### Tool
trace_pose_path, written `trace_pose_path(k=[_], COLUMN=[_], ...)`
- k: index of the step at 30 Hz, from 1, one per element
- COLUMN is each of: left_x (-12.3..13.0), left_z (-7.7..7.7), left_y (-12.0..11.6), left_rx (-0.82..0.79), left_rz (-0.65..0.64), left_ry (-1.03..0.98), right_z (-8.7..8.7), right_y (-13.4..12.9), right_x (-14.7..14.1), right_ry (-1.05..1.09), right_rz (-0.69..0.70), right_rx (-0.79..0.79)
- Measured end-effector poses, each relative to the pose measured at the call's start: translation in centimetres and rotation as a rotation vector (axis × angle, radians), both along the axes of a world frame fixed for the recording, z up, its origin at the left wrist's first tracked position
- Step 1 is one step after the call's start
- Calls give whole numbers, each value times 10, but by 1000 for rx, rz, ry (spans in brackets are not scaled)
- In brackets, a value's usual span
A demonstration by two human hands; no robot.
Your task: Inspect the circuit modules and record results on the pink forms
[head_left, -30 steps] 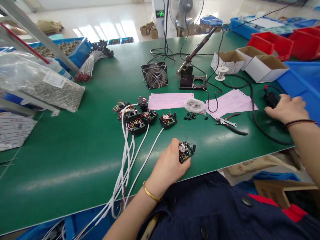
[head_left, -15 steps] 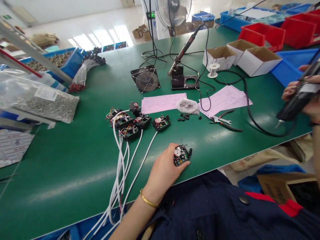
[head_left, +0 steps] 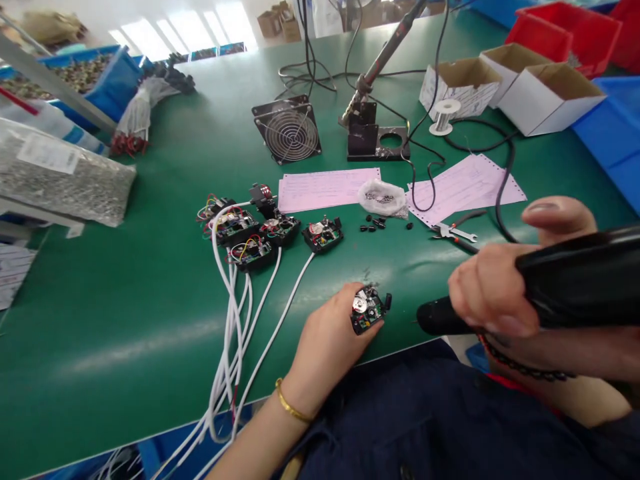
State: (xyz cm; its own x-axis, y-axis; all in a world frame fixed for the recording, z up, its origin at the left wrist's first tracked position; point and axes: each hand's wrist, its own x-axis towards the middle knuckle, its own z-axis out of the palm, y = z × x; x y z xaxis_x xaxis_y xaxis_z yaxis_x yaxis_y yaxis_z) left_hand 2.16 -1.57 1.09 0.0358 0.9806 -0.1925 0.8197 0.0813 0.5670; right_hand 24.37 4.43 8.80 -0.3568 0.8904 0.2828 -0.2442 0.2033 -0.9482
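The right hand [head_left: 493, 287] fills the near right, its fingers [head_left: 480, 293] clamped around a black handheld tool, probably an electric screwdriver [head_left: 575, 280], while the thumb [head_left: 557, 215] lifts clear of the body. A beaded bracelet [head_left: 525, 368] circles that wrist. The tool's rounded nose [head_left: 435, 317] points at about 9 o'clock, toward the open circuit module in a black housing [head_left: 369, 310], just apart from it and with no tip visible. The left hand [head_left: 327, 340], wearing a gold bangle [head_left: 290, 401], rests on the green table [head_left: 125, 373], its fingers closed on the module's near edge and pinning it down. At 10 o'clock from the module lie four more wired modules [head_left: 323, 235] trailing white cables [head_left: 233, 340]. Pliers [head_left: 453, 232] lie at 2 o'clock, small black parts [head_left: 375, 224] and a plastic bag [head_left: 381, 197] at 12 o'clock. Farther off stand a soldering iron in its stand [head_left: 377, 133], a fan guard [head_left: 287, 130], and white cardboard boxes [head_left: 547, 97].
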Motion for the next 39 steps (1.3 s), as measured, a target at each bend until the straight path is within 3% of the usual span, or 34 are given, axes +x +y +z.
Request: trace_pose_path(k=[2, 3, 11, 29, 39], left_x=[1, 1, -1, 1, 2], left_z=[0, 0, 0, 1, 2], left_y=[0, 0, -2, -2, -4], left_rx=[1, 1, 7, -15, -9], left_rz=[-9, -13, -35, -38, -33], left_ry=[-12, -19, -14, -2, -2], right_z=[0, 0, -11, -14, -18], right_y=[-6, -8, -13, -8, -10], right_x=[-11, -14, -37, -38, -47], right_ry=[132, 155, 330, 266, 305], right_rz=[165, 173, 56, 119, 19], right_rx=[-55, -67, 30, -1, 4])
